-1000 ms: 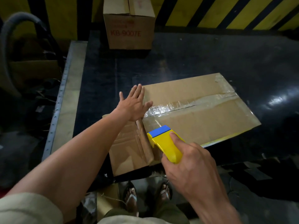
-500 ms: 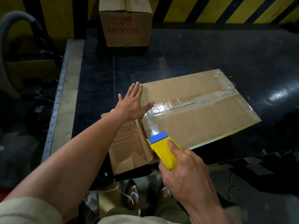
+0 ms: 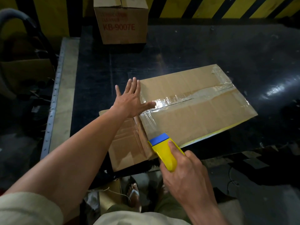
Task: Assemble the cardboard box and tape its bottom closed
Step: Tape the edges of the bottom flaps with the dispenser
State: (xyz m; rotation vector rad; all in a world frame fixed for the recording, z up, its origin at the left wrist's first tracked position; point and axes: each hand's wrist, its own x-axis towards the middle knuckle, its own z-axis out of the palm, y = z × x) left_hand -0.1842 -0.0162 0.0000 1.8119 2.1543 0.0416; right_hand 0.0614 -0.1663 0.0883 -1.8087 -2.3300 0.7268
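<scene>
A brown cardboard box [image 3: 203, 114] stands on the dark table [image 3: 186, 52] with its flaps up and closed. Clear shiny tape [image 3: 186, 98] runs along the centre seam and down over the near left corner. My left hand [image 3: 132, 101] lies flat with spread fingers on the box's left edge, thumb on the tape. My right hand [image 3: 186, 174] grips a yellow tape dispenser with a blue tip [image 3: 164, 148], held against the box's near left corner. A strip of tape stretches from the dispenser up to the seam.
A second cardboard box marked KB-9007E [image 3: 121, 21] stands at the table's far edge. A metal-edged ledge [image 3: 60, 101] runs along the left. The wall behind has yellow and black stripes. My sandalled feet [image 3: 133, 194] and floor clutter lie below the table's near edge.
My right hand has drawn the dispenser down toward me along the box's left side, trailing tape. My left hand stays pressed on the box's left edge.
</scene>
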